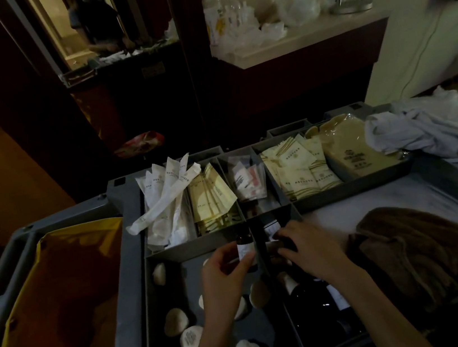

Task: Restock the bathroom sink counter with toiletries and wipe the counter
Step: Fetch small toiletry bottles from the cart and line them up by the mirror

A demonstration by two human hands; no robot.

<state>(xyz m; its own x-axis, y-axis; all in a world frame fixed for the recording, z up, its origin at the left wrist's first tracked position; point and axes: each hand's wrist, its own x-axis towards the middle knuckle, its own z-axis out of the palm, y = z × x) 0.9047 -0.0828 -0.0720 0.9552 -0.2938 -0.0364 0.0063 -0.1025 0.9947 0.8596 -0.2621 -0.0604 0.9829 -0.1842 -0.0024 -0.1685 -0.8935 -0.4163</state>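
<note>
Looks down on a grey plastic cart tray [130, 210] split into compartments. Grips in the left hand [224, 277] a small dark bottle with a white label [246, 251], thumb and fingers curled round it, upright just above the divider between the two front compartments. Reaches with the right hand [309, 250] into the compartment of lying dark bottles [310, 297], fingers bent down over them; cannot tell in the gloom whether anything is pinched. Has round white wrapped soaps [191, 340] below the left wrist, long white paper sleeves [166, 194] and cream sachets [298, 175] in the rear compartments, a folded brown towel [409, 251] right of the right hand, a crumpled white cloth [422, 131] beyond
</note>
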